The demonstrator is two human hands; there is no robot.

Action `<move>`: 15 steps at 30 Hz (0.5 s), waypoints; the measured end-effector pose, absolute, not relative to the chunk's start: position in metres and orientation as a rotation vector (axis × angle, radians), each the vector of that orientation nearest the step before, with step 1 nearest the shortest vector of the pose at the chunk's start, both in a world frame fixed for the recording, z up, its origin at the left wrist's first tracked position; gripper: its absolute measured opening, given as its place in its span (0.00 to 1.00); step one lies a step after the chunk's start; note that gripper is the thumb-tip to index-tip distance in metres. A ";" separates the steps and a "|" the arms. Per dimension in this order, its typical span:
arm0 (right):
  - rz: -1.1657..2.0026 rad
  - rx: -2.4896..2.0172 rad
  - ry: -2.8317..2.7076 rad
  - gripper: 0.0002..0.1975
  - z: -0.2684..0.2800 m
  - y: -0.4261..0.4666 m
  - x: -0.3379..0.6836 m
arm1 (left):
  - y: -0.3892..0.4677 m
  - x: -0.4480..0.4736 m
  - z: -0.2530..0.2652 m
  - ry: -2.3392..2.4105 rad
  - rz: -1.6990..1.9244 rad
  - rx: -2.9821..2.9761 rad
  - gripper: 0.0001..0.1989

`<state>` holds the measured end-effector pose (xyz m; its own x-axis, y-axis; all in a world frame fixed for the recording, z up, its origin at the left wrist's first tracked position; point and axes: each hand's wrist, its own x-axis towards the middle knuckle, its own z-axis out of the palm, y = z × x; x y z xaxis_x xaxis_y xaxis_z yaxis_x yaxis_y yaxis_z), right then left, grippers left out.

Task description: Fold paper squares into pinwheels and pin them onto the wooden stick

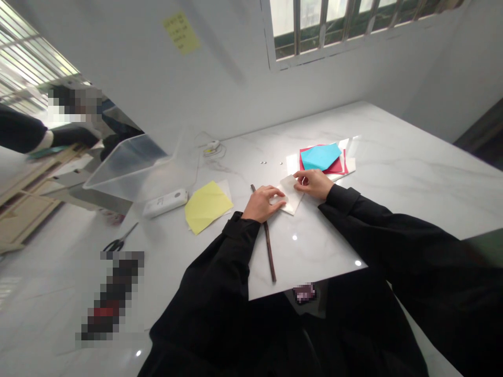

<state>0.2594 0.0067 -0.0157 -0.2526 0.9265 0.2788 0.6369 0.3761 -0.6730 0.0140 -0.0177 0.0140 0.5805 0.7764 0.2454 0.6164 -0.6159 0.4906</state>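
A small piece of folded white paper (pixel 290 201) lies on the marbled white table between my hands. My right hand (pixel 313 183) is closed in a pinch at its upper right edge. At the left edge, my left hand (pixel 264 203) holds the paper with thumb and forefinger curved onto it. A thin dark brown stick (pixel 269 251) runs beneath my left wrist toward the front edge of the table; its middle is hidden. Just beyond my right hand, a blue sheet (pixel 321 157) lies on red sheets (pixel 341 166) and white material.
Left of my hands are yellow sheets (pixel 207 207), a white oblong device (pixel 165 203), a clear plastic bin (pixel 129 167) and scissors (pixel 120 239). Tiny white pieces (pixel 263 162) and a cabled white item (pixel 212 146) lie farther back. Another person (pixel 74 110) is at the far left.
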 end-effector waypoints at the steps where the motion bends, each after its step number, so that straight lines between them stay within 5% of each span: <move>1: 0.544 -1.333 -1.997 0.11 -0.017 0.007 0.258 | -0.017 0.014 0.013 1.125 0.632 2.464 0.05; 15: 0.508 -1.213 -2.074 0.11 -0.016 0.001 0.247 | -0.013 0.016 0.004 1.216 0.703 2.401 0.07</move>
<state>0.2471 0.0005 -0.0163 -0.3416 0.8709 0.3533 0.6089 0.4914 -0.6227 0.0157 -0.0134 0.0042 0.5063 0.8196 0.2684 0.6413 -0.5658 0.5182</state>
